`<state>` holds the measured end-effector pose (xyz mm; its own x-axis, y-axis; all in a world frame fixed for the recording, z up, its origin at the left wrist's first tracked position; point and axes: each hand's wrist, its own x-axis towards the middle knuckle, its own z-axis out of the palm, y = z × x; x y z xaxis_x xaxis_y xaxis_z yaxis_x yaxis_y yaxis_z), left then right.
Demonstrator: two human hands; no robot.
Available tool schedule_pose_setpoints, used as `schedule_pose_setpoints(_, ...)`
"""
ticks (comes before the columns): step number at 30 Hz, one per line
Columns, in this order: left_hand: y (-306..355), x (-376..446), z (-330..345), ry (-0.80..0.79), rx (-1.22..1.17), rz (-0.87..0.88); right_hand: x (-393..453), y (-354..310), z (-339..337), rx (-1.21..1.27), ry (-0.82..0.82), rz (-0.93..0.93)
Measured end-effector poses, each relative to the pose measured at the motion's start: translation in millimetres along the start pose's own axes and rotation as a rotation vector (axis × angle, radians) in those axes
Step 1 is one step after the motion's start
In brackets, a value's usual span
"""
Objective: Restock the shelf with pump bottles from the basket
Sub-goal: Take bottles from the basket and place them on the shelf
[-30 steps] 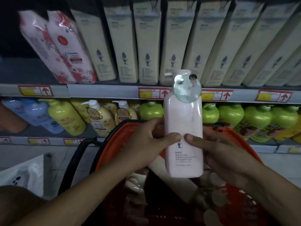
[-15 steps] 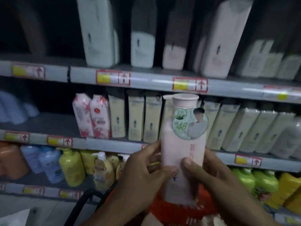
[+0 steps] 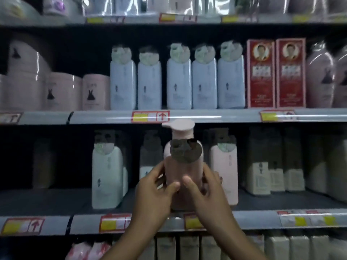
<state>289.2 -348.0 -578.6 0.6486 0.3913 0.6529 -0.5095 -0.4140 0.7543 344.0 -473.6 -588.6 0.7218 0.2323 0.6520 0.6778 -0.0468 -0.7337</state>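
Note:
I hold a pink pump bottle upright with both hands, at the front edge of the middle shelf. A round dark tag hangs at its neck and its pump head points left. My left hand grips its left side, thumb across the front. My right hand grips its right side the same way. The bottle stands in the gap between a white pump bottle on the left and another pink pump bottle on the right. The basket is out of view.
The shelf above carries a row of pale blue pump bottles, pink jars at left and red boxes at right. Cream boxes fill the right of the middle shelf. Its left part lies dark and bare.
My view has risen past two shelves and the basket has dropped out of sight. Both hands have lifted the pink bottle up to the middle shelf's front edge.

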Motion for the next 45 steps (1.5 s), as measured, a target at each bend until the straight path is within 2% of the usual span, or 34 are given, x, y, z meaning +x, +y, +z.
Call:
schedule_pose_setpoints(6, -38, 38, 24, 0.057, -0.02, -0.16, 39, 32, 17, -0.164, 0.073, 0.039)
schedule_pose_setpoints(9, -44, 52, 35, 0.061, -0.033, -0.158, 55, 44, 20, -0.24, 0.093, 0.094)
schedule_pose_setpoints(14, -59, 63, 40, -0.002, 0.137, -0.193, 60, 57, 18, -0.294, -0.003, 0.21)
schedule_pose_setpoints(18, -64, 55, 43, 0.019, 0.263, -0.191, 52, 65, 19, -0.374, 0.048, 0.234)
schedule_pose_setpoints(23, -61, 55, 50, 0.044, 0.406, -0.187, 49, 65, 21, -0.361, 0.089, 0.311)
schedule_pose_setpoints(28, -63, 60, 55, 0.082, 0.433, -0.228, 52, 63, 24, -0.337, 0.121, 0.307)
schedule_pose_setpoints(32, -62, 58, 50, 0.035, 0.411, -0.245, 46, 62, 22, -0.314, 0.087, 0.302)
schedule_pose_setpoints(36, -62, 52, 42, 0.074, 0.307, -0.239, 29, 52, 10, -0.407, 0.045, 0.199)
schedule_pose_setpoints(39, -48, 29, 32, 0.091, 0.233, -0.1, -2, 46, 2, -0.454, 0.094, 0.051)
schedule_pose_setpoints(43, -51, -50, 13, 0.103, 0.155, 0.067, -75, 60, -16, -0.342, 0.11, -0.202)
schedule_pose_setpoints(45, -72, -109, 6, 0.062, 0.182, 0.082, -119, 87, -24, -0.377, 0.05, -0.195)
